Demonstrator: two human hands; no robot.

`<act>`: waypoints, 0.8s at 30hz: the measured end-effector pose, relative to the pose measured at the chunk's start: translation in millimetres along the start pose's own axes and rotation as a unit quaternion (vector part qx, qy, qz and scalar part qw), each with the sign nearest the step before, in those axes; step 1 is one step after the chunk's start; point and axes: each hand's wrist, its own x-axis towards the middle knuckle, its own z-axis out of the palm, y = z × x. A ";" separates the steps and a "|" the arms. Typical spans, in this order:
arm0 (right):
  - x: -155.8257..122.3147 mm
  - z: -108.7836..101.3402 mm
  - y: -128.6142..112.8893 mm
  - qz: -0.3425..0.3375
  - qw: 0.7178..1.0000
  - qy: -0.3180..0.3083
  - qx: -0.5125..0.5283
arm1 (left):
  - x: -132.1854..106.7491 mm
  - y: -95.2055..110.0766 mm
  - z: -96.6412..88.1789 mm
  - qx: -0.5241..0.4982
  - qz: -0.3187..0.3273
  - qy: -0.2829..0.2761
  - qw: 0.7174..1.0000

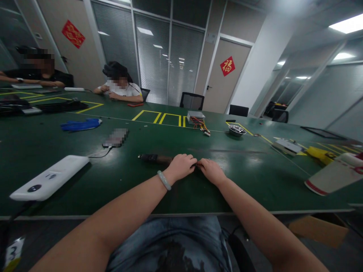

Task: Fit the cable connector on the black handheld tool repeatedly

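Both my hands rest knuckles-up on the green table [119, 181], close together. My left hand [181, 165] is curled over the right end of a long dark tool [154, 158] that lies flat and sticks out to the left. My right hand [211, 170] is closed beside it, fingertips meeting the left hand's over something small that I cannot make out. A pale bangle [164, 180] circles my left wrist.
A white power bank [49, 177] with a cable lies front left, a phone [115, 137] and blue gloves [81, 124] beyond it. A metal bowl [236, 130] and a wired box [196, 117] sit further back. A white roll [329, 177] lies right. Two people sit far left.
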 end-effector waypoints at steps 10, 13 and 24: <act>5.5 4.3 -1.7 0.007 1.000 -0.008 -0.014 | 0.3 -1.9 1.6 -0.029 -0.008 0.005 1.000; 13.4 3.2 6.5 0.032 0.999 -0.004 -0.016 | -1.4 -4.1 -2.9 -0.046 0.003 0.030 0.998; -143.4 -43.7 199.1 0.460 0.881 0.003 -0.115 | -7.3 -19.0 10.7 -0.096 0.006 0.011 0.995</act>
